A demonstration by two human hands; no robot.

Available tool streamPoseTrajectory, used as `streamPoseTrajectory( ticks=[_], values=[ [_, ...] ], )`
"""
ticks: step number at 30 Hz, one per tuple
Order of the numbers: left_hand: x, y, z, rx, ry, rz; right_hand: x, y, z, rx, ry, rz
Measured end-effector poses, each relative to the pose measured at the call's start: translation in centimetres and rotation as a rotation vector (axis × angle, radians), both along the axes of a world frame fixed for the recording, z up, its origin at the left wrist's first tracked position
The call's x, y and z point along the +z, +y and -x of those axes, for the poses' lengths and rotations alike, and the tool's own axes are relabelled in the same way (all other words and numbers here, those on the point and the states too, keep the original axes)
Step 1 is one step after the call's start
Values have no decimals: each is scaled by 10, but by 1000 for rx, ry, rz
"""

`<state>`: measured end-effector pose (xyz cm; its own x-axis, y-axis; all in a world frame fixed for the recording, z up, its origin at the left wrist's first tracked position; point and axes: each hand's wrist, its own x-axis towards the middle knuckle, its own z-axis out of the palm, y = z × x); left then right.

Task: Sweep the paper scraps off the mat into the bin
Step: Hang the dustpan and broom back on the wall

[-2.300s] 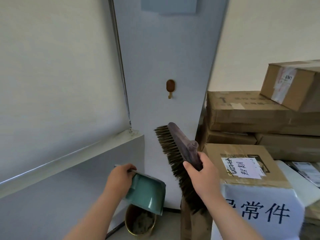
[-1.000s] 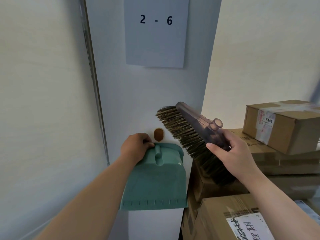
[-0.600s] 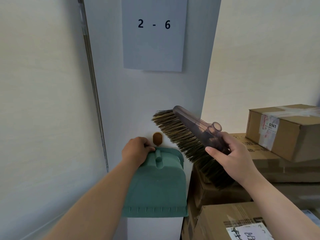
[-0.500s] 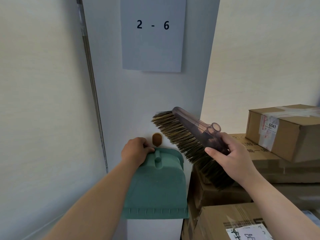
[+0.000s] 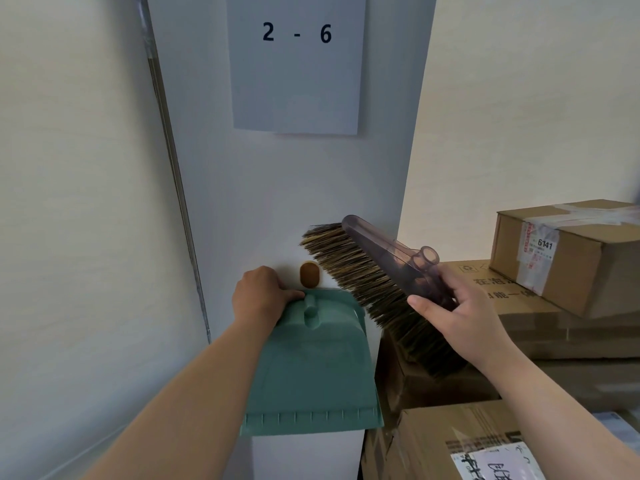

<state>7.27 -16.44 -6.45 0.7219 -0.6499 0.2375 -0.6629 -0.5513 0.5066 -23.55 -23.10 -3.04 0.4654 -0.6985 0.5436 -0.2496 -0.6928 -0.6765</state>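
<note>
left hand [image 5: 258,296] bare | right hand [image 5: 462,315] bare | forearms unsleeved

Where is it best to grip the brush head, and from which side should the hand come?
Grip the brush by its clear plastic back near the socket, coming from the side away from the bristles, as the right hand does. The back is smooth and rigid; the bristles would bend.

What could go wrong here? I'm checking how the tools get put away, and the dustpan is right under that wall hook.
The left hand holds the green dustpan just below the brown hook; released before it catches, it could drop. The brush in the right hand has bristles against the pan's corner and might nudge it.
</note>
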Motion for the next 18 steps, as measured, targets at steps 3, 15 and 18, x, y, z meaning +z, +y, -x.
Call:
streamPoseTrajectory(
  ticks=[3, 15, 18],
  values=[
    [3, -1, 0, 6, -33, -29, -3, -2, -1, -8, 4, -5],
    [8, 3, 6, -15, -122, -87, 20, -5, -20, 27, 100, 73],
    [5, 5, 4, -34, -149, -80, 29, -9, -27, 30, 168, 103]
  ],
)
